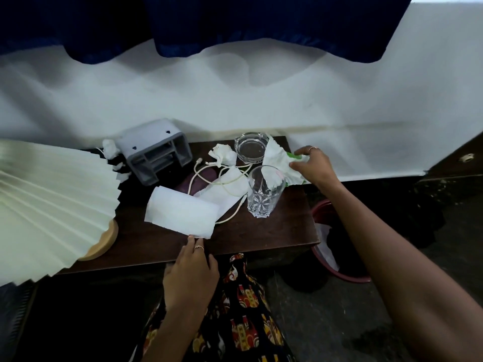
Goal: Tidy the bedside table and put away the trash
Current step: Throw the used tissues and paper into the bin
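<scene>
A dark wooden bedside table [274, 231] holds scattered litter. My right hand [315, 167] pinches a crumpled white wrapper with green print [278, 160] at the table's far right edge. My left hand [192, 273] rests at the front edge, its fingertips touching the corner of a flat white tissue sheet [181, 214]. A crumpled tissue ball [222, 154] lies by a glass ashtray [251, 147]. A tall cut-glass tumbler [265, 190] stands upright in front of the wrapper. A white cable [224, 178] loops over another tissue [227, 189].
A pleated cream lampshade [49, 202] on a round wooden base [102, 244] fills the left. A grey plastic box [154, 150] lies tipped at the back, with tissue bits [111, 150] beside it. A red bin [337, 241] stands on the floor to the right of the table.
</scene>
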Available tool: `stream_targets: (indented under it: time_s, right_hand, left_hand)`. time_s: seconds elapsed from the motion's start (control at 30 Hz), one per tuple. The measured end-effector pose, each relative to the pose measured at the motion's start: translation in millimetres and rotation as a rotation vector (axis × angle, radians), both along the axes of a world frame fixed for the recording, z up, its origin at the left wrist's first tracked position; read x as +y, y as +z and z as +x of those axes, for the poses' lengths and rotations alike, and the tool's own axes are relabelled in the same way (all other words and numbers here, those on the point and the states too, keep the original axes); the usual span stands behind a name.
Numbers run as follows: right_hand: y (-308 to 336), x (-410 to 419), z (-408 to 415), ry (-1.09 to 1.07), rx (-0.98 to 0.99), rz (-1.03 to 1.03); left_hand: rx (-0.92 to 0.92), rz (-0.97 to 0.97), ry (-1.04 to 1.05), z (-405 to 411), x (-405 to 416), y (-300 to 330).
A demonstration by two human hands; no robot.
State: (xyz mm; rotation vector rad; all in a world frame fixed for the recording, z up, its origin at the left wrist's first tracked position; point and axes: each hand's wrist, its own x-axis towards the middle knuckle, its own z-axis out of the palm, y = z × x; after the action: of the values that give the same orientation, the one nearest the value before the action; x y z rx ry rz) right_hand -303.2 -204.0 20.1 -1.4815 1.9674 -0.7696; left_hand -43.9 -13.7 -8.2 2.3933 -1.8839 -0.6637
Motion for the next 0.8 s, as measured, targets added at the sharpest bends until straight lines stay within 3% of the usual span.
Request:
stream_targets:
  time_s: [0.3, 0.47, 0.6, 0.8]
  right_hand:
    - [20.1, 28.6, -23.4, -0.018, 0.053, -0.210]
    - [22.5, 72.0, -80.5, -0.194, 0.055, -0.270]
    - [0.4, 110.8, -121.7, -0.377, 0.131, -0.174]
    - [-49.1, 139.3, -138.5, -0.493, 0.092, 0.083]
  left_hand:
    - [0.004, 0.004, -0.026, 3.5, 1.9, 3.8]
    - [-0.006, 0.019, -0.051, 2.7, 1.5, 5.4]
    - [-0.027, 0.053, -0.070, 1.5, 2.7, 5.7]
    - [-0.042, 0.060, -0.065, -0.5, 2.5, 6.9]
